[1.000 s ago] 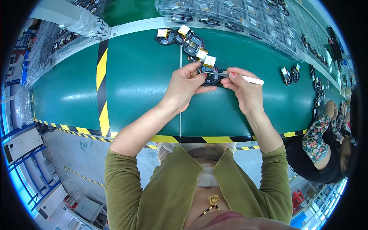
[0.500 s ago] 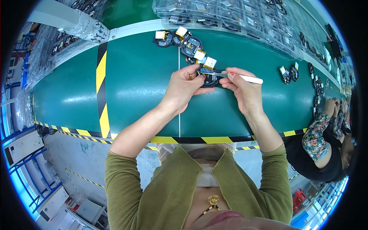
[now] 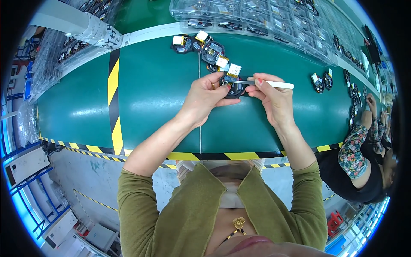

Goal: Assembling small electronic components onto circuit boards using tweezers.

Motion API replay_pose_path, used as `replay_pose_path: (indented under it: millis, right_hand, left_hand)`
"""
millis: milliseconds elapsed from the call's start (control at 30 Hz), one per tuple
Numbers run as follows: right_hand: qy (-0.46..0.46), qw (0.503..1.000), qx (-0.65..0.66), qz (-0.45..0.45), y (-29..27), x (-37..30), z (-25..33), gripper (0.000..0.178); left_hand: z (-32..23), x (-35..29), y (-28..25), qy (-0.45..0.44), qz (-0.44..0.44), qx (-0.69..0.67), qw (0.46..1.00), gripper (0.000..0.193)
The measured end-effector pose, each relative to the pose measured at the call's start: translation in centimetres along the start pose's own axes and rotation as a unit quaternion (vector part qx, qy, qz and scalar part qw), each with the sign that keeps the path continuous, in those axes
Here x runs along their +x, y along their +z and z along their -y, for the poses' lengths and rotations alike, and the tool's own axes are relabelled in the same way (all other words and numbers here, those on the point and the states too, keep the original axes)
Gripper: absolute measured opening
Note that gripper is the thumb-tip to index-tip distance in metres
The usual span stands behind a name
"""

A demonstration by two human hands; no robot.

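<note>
My left hand (image 3: 206, 95) grips a round black electronic module (image 3: 235, 89) by its left side, thumb on top and fingers around the edge. A white battery pouch (image 3: 234, 70) with yellow tape stands out from the module's far side. Between the thumb and fingers of my right hand (image 3: 273, 96) is a pair of white-handled tweezers (image 3: 280, 85), held nearly level. Their thin tips reach over the module close to my left thumb; fingers and small size hide what they touch. Several similar modules (image 3: 212, 52) with white batteries lie just beyond my hands.
Clear plastic trays (image 3: 257, 19) of modules are stacked along the far side of the green table (image 3: 150, 94). Two more modules (image 3: 318, 83) lie to the right. A taped post (image 3: 100, 32) rises at the far left. A co-worker's floral sleeve (image 3: 353, 154) shows at right.
My hands stay almost in place, and the tweezers have shifted only slightly over the module. At the far right, a co-worker's hand has moved farther up the table.
</note>
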State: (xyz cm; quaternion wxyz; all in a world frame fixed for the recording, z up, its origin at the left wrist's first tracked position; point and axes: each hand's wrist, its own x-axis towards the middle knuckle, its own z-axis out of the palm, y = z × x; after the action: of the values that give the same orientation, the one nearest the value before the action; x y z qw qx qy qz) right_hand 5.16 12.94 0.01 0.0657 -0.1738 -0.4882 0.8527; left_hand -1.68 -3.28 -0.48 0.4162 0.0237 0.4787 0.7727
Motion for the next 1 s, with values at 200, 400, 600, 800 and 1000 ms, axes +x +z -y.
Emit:
replay_pose_path:
  millis: [200, 400, 600, 800, 1000]
  right_hand:
    - [0.009, 1.000, -0.001, -0.006, 0.0, -0.2, 0.2, 0.017]
    - [-0.009, 1.000, 0.000, 0.016, -0.1, -0.1, 0.0, 0.016]
    - [-0.077, 0.997, -0.017, 0.006, 0.5, -0.5, 0.0, 0.020]
    - [0.072, 0.979, -0.079, 0.171, 0.6, -1.3, 0.9, 0.024]
    - [0.213, 0.922, -0.205, 0.249, 0.9, -1.5, 0.1, 0.020]
  left_hand:
    - [0.0, 0.1, 0.0, -0.006, 0.004, -0.022, 1.000, 0.023]
    - [0.1, 0.0, -0.2, 0.005, 0.001, 0.020, 1.000, 0.024]
    - [-0.7, 0.0, -0.2, -0.016, 0.009, -0.060, 0.998, 0.025]
    - [-0.4, 0.3, -0.4, -0.010, -0.012, -0.029, 0.999, 0.025]
    - [-0.3, 0.1, -0.6, 0.008, 0.003, -0.027, 1.000, 0.022]
